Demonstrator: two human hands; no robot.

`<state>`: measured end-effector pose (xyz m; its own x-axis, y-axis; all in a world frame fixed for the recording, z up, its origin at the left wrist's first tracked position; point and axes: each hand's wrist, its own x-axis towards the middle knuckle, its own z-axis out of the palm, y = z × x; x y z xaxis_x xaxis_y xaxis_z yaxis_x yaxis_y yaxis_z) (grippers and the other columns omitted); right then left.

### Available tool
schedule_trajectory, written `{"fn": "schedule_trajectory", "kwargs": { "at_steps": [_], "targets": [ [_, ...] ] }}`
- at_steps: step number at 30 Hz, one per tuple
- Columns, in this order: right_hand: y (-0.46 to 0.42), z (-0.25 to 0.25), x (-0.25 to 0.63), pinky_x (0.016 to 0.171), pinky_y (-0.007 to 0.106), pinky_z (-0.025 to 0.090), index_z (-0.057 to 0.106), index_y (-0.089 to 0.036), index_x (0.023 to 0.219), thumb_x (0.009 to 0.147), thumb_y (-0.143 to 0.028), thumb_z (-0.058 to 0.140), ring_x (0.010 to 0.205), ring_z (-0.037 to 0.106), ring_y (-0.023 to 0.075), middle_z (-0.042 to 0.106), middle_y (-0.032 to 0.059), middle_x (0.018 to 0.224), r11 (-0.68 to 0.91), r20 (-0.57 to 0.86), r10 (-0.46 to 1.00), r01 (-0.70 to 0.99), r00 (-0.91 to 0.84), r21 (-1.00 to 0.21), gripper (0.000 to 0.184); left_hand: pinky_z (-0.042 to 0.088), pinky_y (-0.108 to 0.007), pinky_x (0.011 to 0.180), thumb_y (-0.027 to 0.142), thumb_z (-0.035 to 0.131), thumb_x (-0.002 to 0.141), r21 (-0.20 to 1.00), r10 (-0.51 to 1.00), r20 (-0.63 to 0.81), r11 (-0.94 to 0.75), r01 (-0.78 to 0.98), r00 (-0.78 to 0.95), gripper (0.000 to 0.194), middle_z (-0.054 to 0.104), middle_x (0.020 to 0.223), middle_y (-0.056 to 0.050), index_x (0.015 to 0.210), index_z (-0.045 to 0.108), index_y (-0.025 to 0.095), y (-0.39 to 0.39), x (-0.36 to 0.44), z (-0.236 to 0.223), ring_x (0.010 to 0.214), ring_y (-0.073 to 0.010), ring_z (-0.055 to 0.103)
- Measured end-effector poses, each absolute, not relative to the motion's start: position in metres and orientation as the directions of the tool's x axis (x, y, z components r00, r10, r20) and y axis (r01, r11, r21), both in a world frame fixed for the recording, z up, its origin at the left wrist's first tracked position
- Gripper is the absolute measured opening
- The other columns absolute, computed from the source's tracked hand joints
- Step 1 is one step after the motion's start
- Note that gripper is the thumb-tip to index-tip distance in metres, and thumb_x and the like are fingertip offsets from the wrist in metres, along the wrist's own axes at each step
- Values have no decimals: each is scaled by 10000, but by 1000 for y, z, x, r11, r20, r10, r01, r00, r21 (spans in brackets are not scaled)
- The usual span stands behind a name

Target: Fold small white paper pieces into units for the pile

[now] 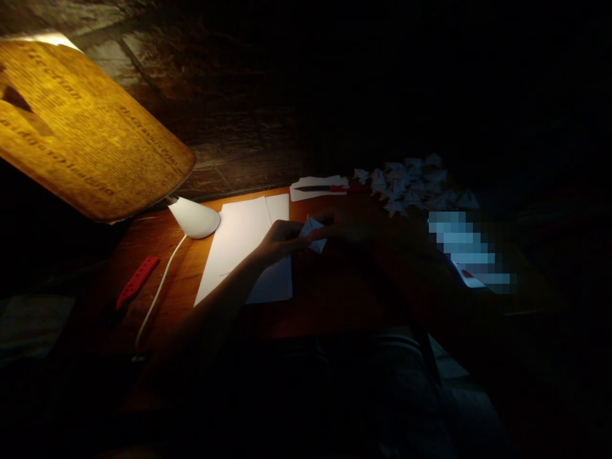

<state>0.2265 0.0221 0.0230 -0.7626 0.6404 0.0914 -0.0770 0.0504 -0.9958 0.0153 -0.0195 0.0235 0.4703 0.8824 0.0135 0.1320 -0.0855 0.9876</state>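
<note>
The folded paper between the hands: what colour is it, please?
The folded paper is white; head view.

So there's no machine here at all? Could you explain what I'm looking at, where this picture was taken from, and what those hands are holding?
That's right, no machine: these are a person's own two bare hands. The single picture comes from a camera worn on their head, looking forward and down. The left hand holds a small folded white paper piece, and the right hand, deep in shadow, reaches the same piece. On the wooden table lie white paper sheets, a white lamp with its cord, a red-handled craft knife, a red perforated strip, and a heap of folded paper pieces. A blurred patch hides whatever lies at the right.
</note>
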Motion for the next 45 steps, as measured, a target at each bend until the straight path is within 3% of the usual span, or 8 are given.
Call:
{"fn": "schedule_trajectory", "kwargs": {
  "at_steps": [4,8,16,23,26,31,38,45],
  "targets": [
    [23,20,225,646,267,468,713,-164,784,755,-410,878,715,589,136,691,5,782,58,87,701,-65,-708,-996,298,260,-215,409,515,861,732,992,937,2,-44,115,348,418,594,556,-2,712,697,131,-16,15,17,440,-88,492],
    [23,22,227,641,267,470,714,-174,784,738,-383,873,714,589,143,695,4,770,45,49,749,-24,-661,-999,266,326,-211,466,549,870,727,991,960,86,-111,80,265,474,558,574,11,640,625,152,-14,19,16,507,-91,512],
    [21,24,228,568,254,374,674,-174,761,766,-409,816,625,491,117,590,-28,678,109,42,775,68,-631,-992,275,301,-216,468,599,820,786,957,942,83,-166,236,324,521,492,523,33,623,559,177,-14,17,22,476,-78,440],
    [30,16,231,585,274,376,692,-177,747,772,-383,797,655,547,147,668,17,721,192,3,848,301,-530,-934,233,466,-258,637,408,742,893,725,857,435,-515,456,277,259,642,760,-20,824,672,168,-6,9,15,675,-127,577],
    [31,18,232,601,287,375,711,-172,732,758,-383,838,659,561,159,694,33,723,209,-14,868,391,-496,-896,247,533,-293,722,341,746,913,569,753,552,-655,497,359,174,693,904,-61,942,719,172,-6,6,18,792,-157,636],
    [23,24,225,626,290,360,760,-148,805,844,-284,750,694,600,166,745,57,785,294,6,870,509,-494,-809,142,590,-361,887,277,654,994,419,644,496,-765,488,583,146,762,1027,-81,978,780,207,-10,3,19,984,-206,704],
    [21,20,228,681,300,368,754,-149,885,847,-246,729,817,588,183,725,104,1016,499,180,848,635,-499,-589,107,601,-347,907,209,642,993,407,648,391,-759,509,653,165,787,1040,-72,1014,805,226,-5,-1,13,1007,-209,730],
    [24,19,235,746,307,415,790,-172,1042,859,-219,726,889,606,200,694,102,1125,548,223,815,585,-535,-599,199,621,-363,932,147,629,963,360,623,352,-779,513,699,217,784,1105,-84,1021,822,227,-6,1,21,1059,-219,735]
  ]
}}
